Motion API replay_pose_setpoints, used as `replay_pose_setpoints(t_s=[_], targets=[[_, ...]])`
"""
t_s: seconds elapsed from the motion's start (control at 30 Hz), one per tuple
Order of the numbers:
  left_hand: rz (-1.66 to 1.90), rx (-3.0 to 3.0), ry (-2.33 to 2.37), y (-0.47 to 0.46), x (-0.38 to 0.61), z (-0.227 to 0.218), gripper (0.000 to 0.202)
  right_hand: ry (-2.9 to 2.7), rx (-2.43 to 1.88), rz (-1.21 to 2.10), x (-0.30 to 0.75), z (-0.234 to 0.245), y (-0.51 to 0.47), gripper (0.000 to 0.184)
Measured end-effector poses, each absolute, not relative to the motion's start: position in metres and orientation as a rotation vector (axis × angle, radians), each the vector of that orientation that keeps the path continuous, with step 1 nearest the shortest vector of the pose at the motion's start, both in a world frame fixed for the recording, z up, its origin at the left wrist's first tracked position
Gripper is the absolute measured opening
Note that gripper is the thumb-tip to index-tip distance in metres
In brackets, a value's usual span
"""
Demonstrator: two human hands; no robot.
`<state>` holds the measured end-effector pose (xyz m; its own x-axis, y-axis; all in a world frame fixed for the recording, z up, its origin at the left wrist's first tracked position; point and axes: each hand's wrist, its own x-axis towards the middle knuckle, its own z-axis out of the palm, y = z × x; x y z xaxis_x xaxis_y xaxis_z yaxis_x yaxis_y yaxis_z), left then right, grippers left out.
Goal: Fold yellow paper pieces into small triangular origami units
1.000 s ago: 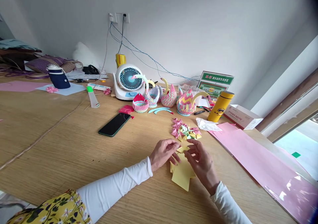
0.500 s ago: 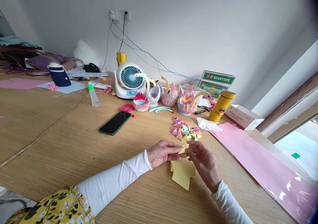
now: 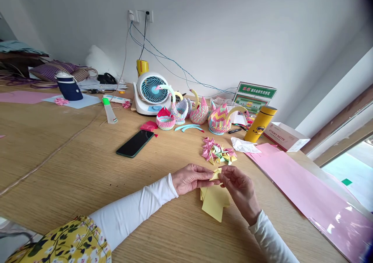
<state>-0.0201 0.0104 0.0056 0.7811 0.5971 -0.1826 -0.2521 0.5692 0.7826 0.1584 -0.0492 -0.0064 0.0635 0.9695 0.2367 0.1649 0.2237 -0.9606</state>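
Note:
My left hand (image 3: 190, 178) and my right hand (image 3: 240, 189) meet over a wooden table (image 3: 72, 166) and pinch a small folded yellow paper piece (image 3: 216, 174) between their fingertips. Just under the hands lies a small stack of yellow paper slips (image 3: 214, 203). A pile of folded pink, yellow and green paper pieces (image 3: 217, 152) sits a little beyond the hands. Both arms wear white sleeves.
Behind the pile stand several paper swans (image 3: 201, 113), a small desk fan (image 3: 149, 93) and a yellow flask (image 3: 260, 124). A black phone (image 3: 135, 143) lies to the left, pink sheets (image 3: 303, 193) to the right, a sticky-note box (image 3: 284, 136) beyond them.
Both hands have lifted slightly off the yellow slips and closed together on the small yellow piece; the view shifted a little.

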Motion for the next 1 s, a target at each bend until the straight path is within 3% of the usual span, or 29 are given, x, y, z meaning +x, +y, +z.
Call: replay_pose_setpoints(t_s=[0.53, 1.0], targets=[[0.483, 0.9, 0.436, 0.012, -0.023, 0.009, 0.028, -1.433, -1.19, 0.82, 0.159, -0.004, -0.051, 0.022], [0.714, 1.299, 0.623, 0.005, -0.013, 0.002, 0.041, -1.413, -1.274, 0.784, 0.159, -0.009, -0.049, 0.026]])
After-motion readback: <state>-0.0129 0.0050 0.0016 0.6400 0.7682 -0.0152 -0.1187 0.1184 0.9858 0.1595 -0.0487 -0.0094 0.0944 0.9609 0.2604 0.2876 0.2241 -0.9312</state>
